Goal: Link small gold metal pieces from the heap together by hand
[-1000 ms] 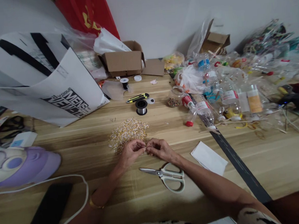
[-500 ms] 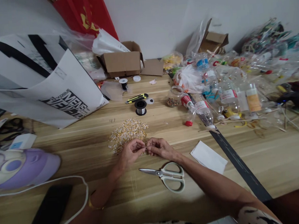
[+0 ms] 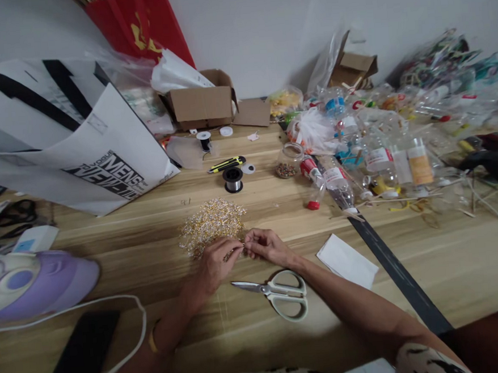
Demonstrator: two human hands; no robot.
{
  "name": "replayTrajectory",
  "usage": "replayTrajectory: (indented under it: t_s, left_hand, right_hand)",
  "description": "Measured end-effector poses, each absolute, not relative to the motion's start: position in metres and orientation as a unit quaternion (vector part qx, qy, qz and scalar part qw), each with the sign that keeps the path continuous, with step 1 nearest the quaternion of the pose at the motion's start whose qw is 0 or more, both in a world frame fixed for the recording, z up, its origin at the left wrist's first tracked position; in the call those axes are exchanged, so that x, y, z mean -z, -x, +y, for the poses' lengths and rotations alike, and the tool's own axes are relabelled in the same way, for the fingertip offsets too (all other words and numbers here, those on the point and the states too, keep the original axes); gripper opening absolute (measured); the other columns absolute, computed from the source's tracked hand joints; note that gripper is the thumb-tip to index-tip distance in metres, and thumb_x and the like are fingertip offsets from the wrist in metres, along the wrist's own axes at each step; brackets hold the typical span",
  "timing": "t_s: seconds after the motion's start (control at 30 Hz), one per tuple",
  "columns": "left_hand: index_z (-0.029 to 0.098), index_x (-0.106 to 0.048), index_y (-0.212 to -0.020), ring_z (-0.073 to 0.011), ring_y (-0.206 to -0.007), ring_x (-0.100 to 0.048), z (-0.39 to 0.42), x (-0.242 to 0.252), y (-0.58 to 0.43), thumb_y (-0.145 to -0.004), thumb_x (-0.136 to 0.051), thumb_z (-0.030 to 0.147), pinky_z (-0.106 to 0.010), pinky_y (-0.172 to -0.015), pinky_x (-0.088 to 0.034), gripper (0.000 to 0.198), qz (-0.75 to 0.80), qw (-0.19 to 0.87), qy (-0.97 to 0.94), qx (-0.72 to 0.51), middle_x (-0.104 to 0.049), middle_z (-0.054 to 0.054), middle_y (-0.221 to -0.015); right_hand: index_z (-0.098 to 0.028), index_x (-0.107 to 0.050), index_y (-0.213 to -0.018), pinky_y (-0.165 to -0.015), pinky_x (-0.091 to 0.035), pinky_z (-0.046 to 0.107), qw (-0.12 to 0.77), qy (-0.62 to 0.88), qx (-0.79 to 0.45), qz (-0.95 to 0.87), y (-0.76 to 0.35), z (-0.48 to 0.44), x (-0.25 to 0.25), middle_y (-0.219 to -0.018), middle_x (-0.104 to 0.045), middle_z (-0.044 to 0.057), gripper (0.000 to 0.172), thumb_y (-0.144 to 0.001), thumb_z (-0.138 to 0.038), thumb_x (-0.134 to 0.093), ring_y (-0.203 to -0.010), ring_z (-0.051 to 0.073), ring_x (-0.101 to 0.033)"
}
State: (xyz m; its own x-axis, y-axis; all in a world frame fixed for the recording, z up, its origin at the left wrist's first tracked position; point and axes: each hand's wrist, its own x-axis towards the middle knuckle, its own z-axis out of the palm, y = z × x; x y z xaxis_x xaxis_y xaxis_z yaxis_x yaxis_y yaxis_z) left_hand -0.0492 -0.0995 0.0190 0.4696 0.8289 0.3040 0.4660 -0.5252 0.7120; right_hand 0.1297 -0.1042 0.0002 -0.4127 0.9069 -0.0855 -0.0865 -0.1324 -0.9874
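A glittering pile of small gold and clear beads [image 3: 211,223] lies on the wooden table [image 3: 285,332]. Just in front of it, my left hand [image 3: 215,264] and my right hand [image 3: 267,246] meet fingertip to fingertip, both pinched on something tiny that I cannot make out, perhaps a bead or thin wire. My left hand touches the pile's near edge. White-handled scissors [image 3: 277,292] lie shut on the table right below my right wrist.
A spool of thin wire [image 3: 233,179], a yellow-black utility knife [image 3: 227,164] and a bead jar [image 3: 287,162] sit behind the pile. Plastic bottles [image 3: 379,160] clutter the right. A printed bag [image 3: 75,136], purple device [image 3: 29,281], white cable and black phone [image 3: 79,357] lie left. White paper [image 3: 347,261] lies right.
My left hand has slid slightly toward me and lower while staying pinched against the right fingertips. The view has shifted a little.
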Motion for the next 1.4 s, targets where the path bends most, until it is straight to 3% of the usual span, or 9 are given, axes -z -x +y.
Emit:
replayTrajectory:
  t_s: [0.17, 0.53, 0.87, 1.03, 1.4]
  left_hand:
    - [0.019, -0.067, -0.086, -0.0172, -0.079, -0.063, -0.103, -0.019, 0.051, -0.085, -0.049, 0.016, -0.028, -0.076, -0.048, 0.019, 0.372, 0.226, -0.847, -0.304, -0.070, -0.008, -0.084]
    - [0.018, -0.061, -0.080, -0.0164, -0.072, -0.059, -0.100, -0.014, 0.050, -0.087, -0.045, 0.018, -0.027, -0.069, -0.045, 0.017, 0.370, 0.179, -0.866, -0.286, -0.066, -0.006, -0.076]
    - [0.017, -0.057, -0.079, -0.0119, -0.065, -0.058, -0.097, -0.007, 0.051, -0.084, -0.052, 0.020, -0.021, -0.062, -0.045, 0.008, 0.428, 0.248, -0.792, -0.358, -0.064, -0.001, -0.072]
    - [0.016, -0.059, -0.076, -0.0140, -0.067, -0.058, -0.097, -0.008, 0.052, -0.080, -0.060, 0.023, -0.024, -0.064, -0.045, 0.008, 0.394, 0.193, -0.823, -0.361, -0.063, -0.003, -0.071]
    - [0.015, -0.060, -0.074, -0.0146, -0.069, -0.055, -0.099, -0.013, 0.051, -0.086, -0.049, 0.018, -0.026, -0.065, -0.042, 0.017, 0.381, 0.118, -0.869, -0.292, -0.061, -0.005, -0.073]
  right_hand:
    - [-0.015, -0.052, -0.077, -0.048, -0.039, 0.018, 0.384, 0.384, -0.645, -0.538, -0.129, -0.104, 0.000, -0.062, -0.054, -0.002, 0.033, -0.076, -0.046, -0.062, -0.052, 0.007, -0.049]
    - [-0.014, -0.054, -0.079, -0.050, -0.039, 0.019, 0.380, 0.376, -0.646, -0.545, -0.131, -0.104, 0.001, -0.064, -0.055, -0.002, 0.031, -0.078, -0.044, -0.061, -0.054, 0.008, -0.050]
    - [-0.014, -0.053, -0.080, -0.049, -0.039, 0.017, 0.381, 0.378, -0.658, -0.528, -0.131, -0.103, 0.001, -0.063, -0.054, -0.002, 0.032, -0.078, -0.045, -0.061, -0.053, 0.007, -0.050]
    - [-0.014, -0.053, -0.079, -0.049, -0.039, 0.018, 0.380, 0.380, -0.654, -0.532, -0.131, -0.103, 0.002, -0.063, -0.055, -0.001, 0.033, -0.077, -0.046, -0.061, -0.052, 0.007, -0.050]
    - [-0.014, -0.053, -0.078, -0.050, -0.039, 0.018, 0.380, 0.383, -0.646, -0.540, -0.129, -0.104, 0.000, -0.062, -0.054, -0.002, 0.033, -0.077, -0.046, -0.061, -0.052, 0.007, -0.048]
